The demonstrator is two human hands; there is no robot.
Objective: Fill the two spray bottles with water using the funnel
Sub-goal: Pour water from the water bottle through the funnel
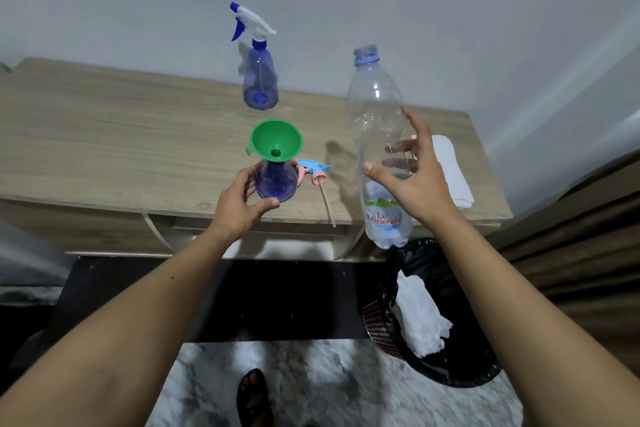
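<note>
A pale wood-grain laminate desk (104, 135) stood against a plain grey-white wall, with a fluffy white rug and a dark mat seen on the floor nearest the camera. A sandalled foot (252, 399) was cut off by the lower edge. To the right, a brown lattice waste basket (381, 326) lined with black plastic held crumpled white paper.

Near the desk's front edge, the left hand (239, 208) was curled around the base of a translucent blue spray bottle (276, 184), rounded and open-necked, with thumb and fingers closed on its sides. A glossy green plastic funnel (276, 140) was seated in its neck. Just beside it, a detached pink-and-blue trigger sprayer head (313, 172) lay on the desk, its thin dip tube reaching toward the front edge.

The right hand (412, 180) was wrapped loosely around a clear, thin-walled Le Minerale water bottle (377, 135), held upright and uncapped; the fingers behind it were seen only blurred through the plastic. Its water level could not be made out. A folded white cloth (450, 166) was partly hidden behind that hand.

Farther back, a second blue spray bottle (260, 80), capped with a white-and-blue trigger, stood near the wall.
</note>
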